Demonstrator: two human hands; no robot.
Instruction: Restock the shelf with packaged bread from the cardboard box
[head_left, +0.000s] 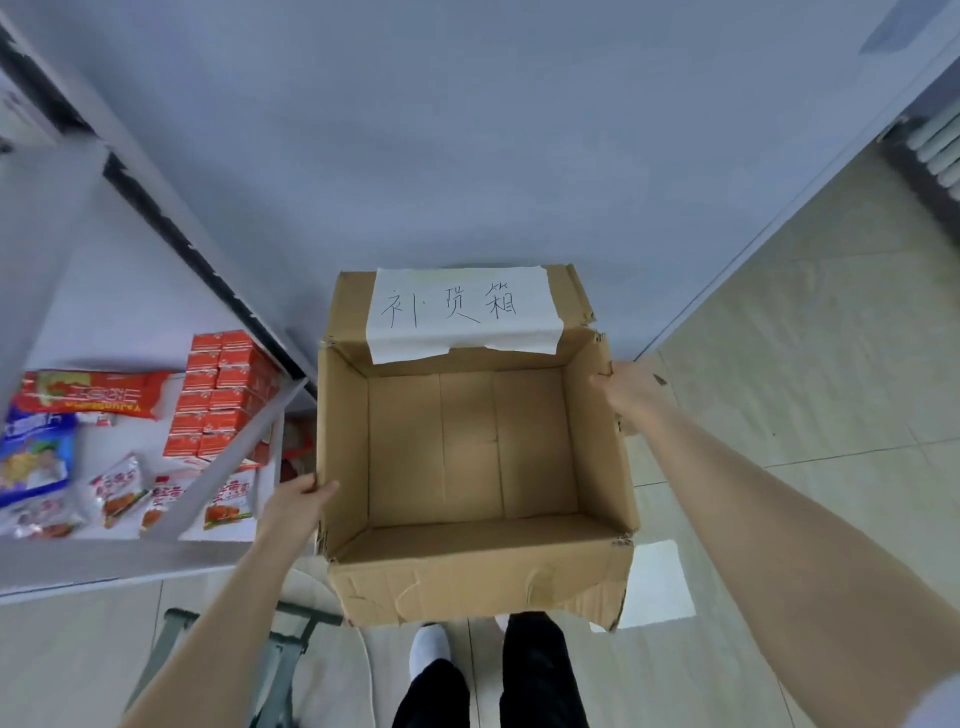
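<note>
Currently in hand: restocking looks finished or paused, since the cardboard box (467, 577) shows only its bare bottom.
Head view, box: open-topped, apparently held above the floor (779, 364) in front of the person's shoe (428, 649); a handwritten paper label (462, 312) sits on its far flap.
Left hand (298, 499): grips the box's left wall near the near corner.
Right hand (628, 389): grips the right wall toward the far end.
Bread: none in the box; a long red packet (93, 395) lies on the shelf (130, 291) beside red cartons (223, 395) and a blue bag (36, 452). Whether it is bread, I cannot tell.
Next move: probably setting the box down or away, keeping both walls level.
</note>
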